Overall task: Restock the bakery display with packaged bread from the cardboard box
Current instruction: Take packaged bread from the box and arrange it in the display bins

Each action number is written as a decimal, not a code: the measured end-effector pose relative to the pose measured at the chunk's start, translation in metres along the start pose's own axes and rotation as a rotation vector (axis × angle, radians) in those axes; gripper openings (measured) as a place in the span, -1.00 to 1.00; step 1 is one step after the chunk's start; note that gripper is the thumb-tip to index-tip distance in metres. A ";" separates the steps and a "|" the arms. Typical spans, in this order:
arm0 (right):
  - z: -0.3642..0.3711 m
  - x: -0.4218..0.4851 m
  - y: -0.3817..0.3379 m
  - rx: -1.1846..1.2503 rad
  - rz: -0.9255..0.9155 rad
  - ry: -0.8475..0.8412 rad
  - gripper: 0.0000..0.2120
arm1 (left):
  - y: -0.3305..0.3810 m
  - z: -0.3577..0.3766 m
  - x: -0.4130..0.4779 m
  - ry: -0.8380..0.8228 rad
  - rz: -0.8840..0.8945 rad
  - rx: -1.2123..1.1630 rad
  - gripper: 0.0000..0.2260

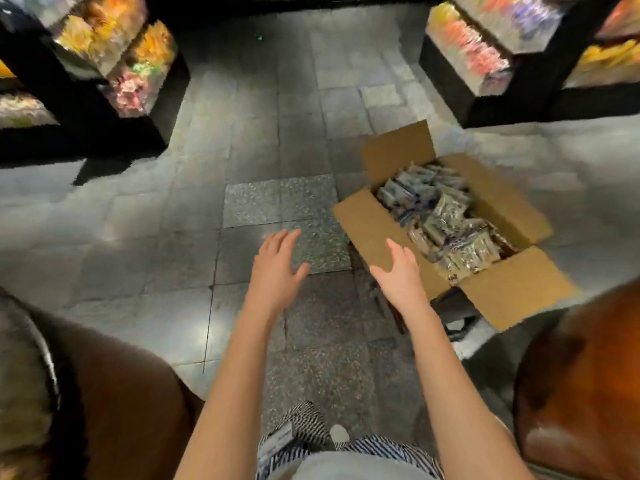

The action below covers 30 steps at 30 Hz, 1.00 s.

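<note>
An open cardboard box (367, 223) stands on the tiled floor to the right, flaps spread, filled with several clear packets of bread (446, 220). My right hand (398, 275) reaches forward with straight fingers, its tips over the box's near-left flap, holding nothing. My left hand (277, 268) is stretched out beside it over the floor, fingers straight and empty, well left of the box.
Black display shelves with colourful packets stand at the far left (114, 64) and far right (485, 60), with a tiled aisle (277, 133) between them. Brown rounded surfaces (581, 375) crowd the lower corners on both sides.
</note>
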State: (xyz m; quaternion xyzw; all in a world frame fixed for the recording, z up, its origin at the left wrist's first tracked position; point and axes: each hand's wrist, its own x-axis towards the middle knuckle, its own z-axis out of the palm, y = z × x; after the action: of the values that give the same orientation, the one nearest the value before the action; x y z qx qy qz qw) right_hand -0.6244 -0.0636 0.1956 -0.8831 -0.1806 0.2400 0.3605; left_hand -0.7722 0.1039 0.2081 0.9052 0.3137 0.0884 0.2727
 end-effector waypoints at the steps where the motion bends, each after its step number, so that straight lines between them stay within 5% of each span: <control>1: -0.010 0.010 0.009 0.015 0.041 0.030 -0.38 | 0.012 0.009 0.018 -0.034 0.036 0.006 -0.44; 11: -0.076 0.115 0.080 0.070 0.315 0.307 -0.39 | 0.095 0.107 0.183 -0.287 0.349 0.085 -0.42; 21: -0.094 0.223 0.125 0.053 0.598 0.381 -0.38 | 0.142 0.210 0.334 -0.562 0.490 0.169 -0.44; 30: -0.094 0.279 0.179 0.013 0.749 0.268 -0.36 | 0.134 0.290 0.394 -0.689 0.355 0.221 -0.49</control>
State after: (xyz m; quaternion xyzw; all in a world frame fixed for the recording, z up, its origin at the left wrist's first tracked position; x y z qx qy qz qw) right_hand -0.3174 -0.0984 0.0427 -0.9090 0.2042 0.2386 0.2740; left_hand -0.2959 0.1319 0.0353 0.9459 0.0506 -0.2087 0.2433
